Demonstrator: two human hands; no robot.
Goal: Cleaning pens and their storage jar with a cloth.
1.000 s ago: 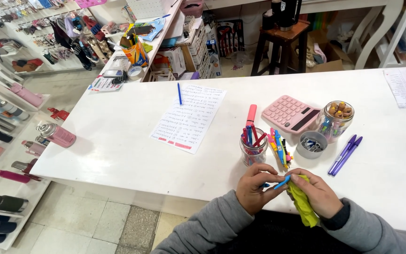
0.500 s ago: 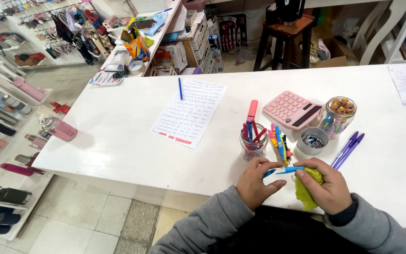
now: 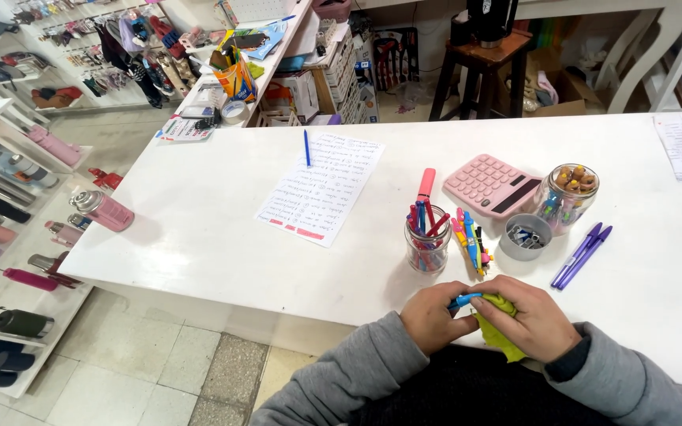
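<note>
At the white table's (image 3: pixel 199 229) near edge, the left hand (image 3: pixel 433 315) pinches one end of a slim blue pen (image 3: pixel 465 299), while the right hand (image 3: pixel 532 317) is clamped around a crumpled yellow-green cloth (image 3: pixel 499 335) wrapped over the pen's other end. A clear glass jar of red and blue pens (image 3: pixel 426 241) stands at twelve o'clock from the hands, with a pink calculator (image 3: pixel 492 184) and two purple pens (image 3: pixel 582 254) toward one o'clock.

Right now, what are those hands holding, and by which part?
The left hand pinches a blue pen by one end; the right hand wraps a yellow-green cloth around its other end.
</note>
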